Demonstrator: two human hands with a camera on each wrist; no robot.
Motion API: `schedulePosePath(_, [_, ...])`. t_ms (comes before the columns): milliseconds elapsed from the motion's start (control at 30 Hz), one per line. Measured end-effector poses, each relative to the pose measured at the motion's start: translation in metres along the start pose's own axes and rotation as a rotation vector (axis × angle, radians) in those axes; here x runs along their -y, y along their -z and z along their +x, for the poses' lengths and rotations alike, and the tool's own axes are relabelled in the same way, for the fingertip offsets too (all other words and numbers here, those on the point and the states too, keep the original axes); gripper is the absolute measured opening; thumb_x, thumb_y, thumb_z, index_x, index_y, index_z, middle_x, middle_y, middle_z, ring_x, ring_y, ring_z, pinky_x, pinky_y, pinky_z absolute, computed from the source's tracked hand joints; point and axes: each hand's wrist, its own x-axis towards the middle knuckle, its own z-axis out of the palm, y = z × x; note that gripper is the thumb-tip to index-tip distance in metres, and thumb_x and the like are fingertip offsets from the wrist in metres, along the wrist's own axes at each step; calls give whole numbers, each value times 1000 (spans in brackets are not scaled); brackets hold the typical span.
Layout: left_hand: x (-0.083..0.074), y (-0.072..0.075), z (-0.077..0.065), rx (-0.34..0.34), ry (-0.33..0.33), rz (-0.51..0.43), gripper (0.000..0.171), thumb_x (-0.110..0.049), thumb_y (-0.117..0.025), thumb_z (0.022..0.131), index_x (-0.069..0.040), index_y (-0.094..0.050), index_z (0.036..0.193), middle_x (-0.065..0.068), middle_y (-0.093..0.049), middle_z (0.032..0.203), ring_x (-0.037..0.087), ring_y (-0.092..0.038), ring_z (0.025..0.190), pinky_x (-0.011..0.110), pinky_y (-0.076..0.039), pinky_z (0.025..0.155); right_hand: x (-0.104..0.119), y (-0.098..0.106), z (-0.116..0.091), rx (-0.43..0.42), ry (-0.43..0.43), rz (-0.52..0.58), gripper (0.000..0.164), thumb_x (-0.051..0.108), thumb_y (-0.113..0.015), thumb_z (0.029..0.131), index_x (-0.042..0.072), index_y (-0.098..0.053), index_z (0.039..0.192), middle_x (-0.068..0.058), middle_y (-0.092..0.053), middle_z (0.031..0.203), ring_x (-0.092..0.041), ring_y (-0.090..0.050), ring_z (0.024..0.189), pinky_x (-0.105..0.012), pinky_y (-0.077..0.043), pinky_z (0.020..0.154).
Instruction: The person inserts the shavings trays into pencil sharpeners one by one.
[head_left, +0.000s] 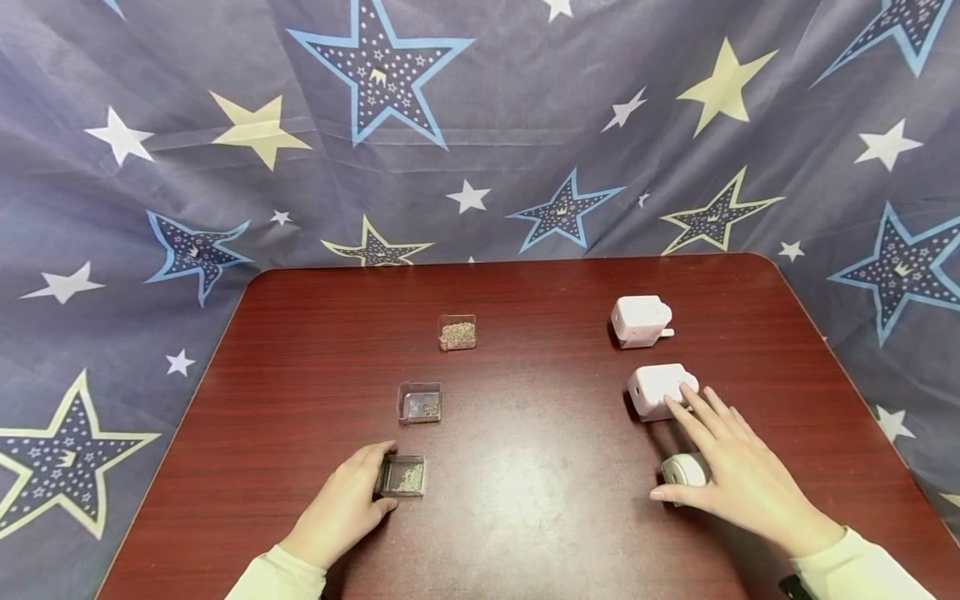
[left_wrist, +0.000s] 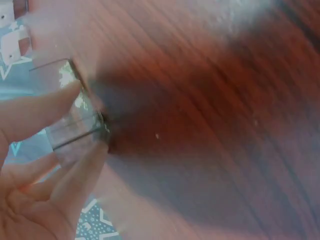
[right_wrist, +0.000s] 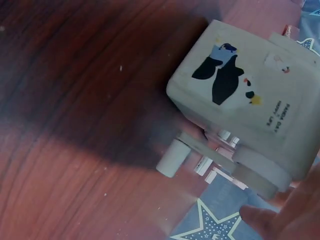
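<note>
Over the red-brown table [head_left: 540, 333] before me, the right hand [head_left: 731, 471] spreads open and the left hand [head_left: 345, 504] pinches. By the right, a white box [right_wrist: 255, 117]; only the right wrist view shows its crank [right_wrist: 209, 151] slanting up-left. Leftward, the pinched clear tray [head_left: 403, 493].

The head camera is looking forward and down from above the bench [head_left: 525, 333], taking in its top and the star-patterned cloth [head_left: 465, 125] beyond. The left wrist camera is peering close and aslant at a clear tray [head_left: 401, 468], which the head view is also showing from farther off. The right wrist camera is facing a panda-printed box [right_wrist: 270, 95] closely.
</note>
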Motion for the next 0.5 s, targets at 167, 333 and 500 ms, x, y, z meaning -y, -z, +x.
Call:
schedulePosePath(167, [3, 4, 2, 40, 41, -5, 63, 2, -86, 59, 10, -64, 117, 24, -70, 108, 40, -68, 100, 52, -53, 89, -1, -1, -2, -10, 8, 12, 108, 64, -77, 66, 1, -49, 149, -22, -41, 157, -36, -28, 150, -39, -10, 122])
schedulePosePath(333, [5, 6, 3, 70, 74, -16, 57, -2, -87, 62, 7, -67, 115, 21, -71, 108, 37, -69, 99, 51, -54, 89, -1, -2, -4, -13, 15, 19, 109, 64, -77, 65, 4, -48, 151, -22, -38, 159, -34, -26, 151, -36, -9, 122])
schedulePosePath(500, [5, 6, 4, 62, 63, -13, 56, -5, -87, 63, 6, -68, 114, 19, -72, 107, 35, -69, 98, 49, -54, 88, -2, -4, -7, -16, 26, 26, 110, 63, -78, 64, 6, -47, 152, -23, -37, 160, -42, -33, 146, -36, -9, 122])
